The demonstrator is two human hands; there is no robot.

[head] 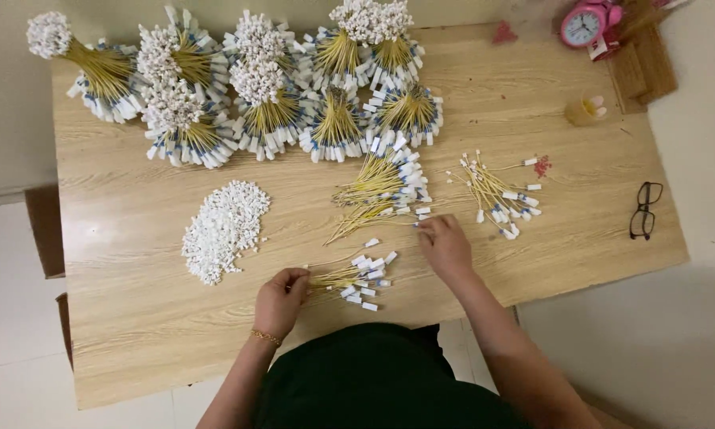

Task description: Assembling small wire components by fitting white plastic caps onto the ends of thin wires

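Risk: small bundle (349,276) of yellow tagged wires near desk (135,318) front edge fans apart; left hand (280,300) fingers pinch only stem ends. Right hand (445,245) fingertips narrow, touching loose pile (377,195); snagging possible.

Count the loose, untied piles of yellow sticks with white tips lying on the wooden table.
3: one small pile by the left hand, one larger pile above the right hand, and one pile further right, near the black glasses.

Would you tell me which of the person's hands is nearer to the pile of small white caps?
Left. The left hand lies just right of and below the pile of white caps; the right hand is much farther right, past the small bundle of sticks.
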